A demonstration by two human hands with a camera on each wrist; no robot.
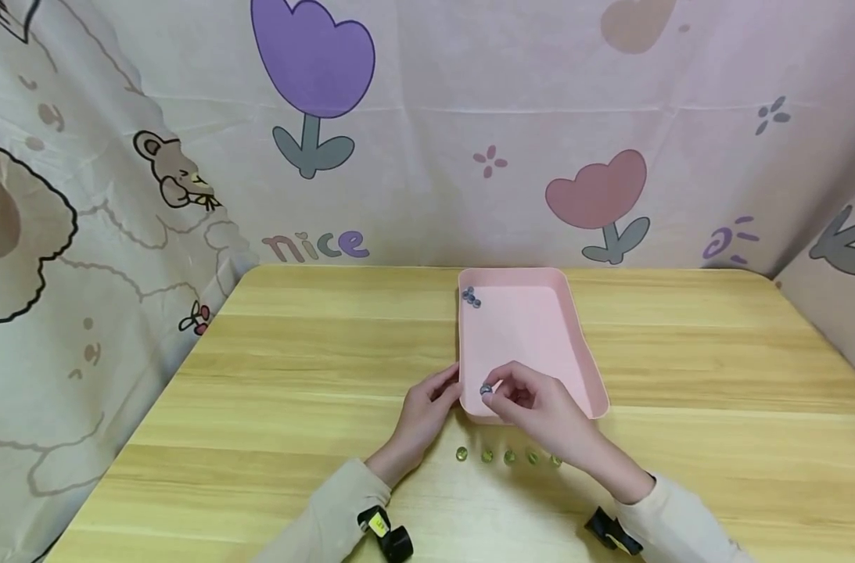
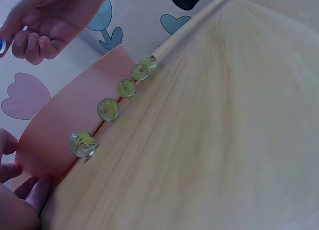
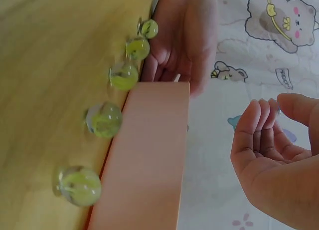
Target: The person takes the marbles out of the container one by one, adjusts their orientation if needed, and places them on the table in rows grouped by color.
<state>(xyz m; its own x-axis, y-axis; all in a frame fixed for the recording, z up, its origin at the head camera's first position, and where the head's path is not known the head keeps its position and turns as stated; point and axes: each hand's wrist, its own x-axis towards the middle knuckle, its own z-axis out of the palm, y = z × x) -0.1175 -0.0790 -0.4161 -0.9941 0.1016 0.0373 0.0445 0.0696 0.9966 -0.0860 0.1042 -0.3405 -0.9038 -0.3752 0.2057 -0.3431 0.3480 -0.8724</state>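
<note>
My right hand pinches a dark blue marble between thumb and fingertips, over the near-left part of a pink tray. Fingers of my left hand rest against the tray's left wall near its front corner; in the left wrist view they touch its outer side. Several blue marbles lie clustered in the tray's far left corner. In front of the tray, clear marbles with yellow-green swirls form a row on the table, the rightmost partly under my right wrist.
The wooden table extends to both sides of the tray. A printed cloth hangs along its back edge and at the sides. Black wrist cameras sit on both wrists, low over the table.
</note>
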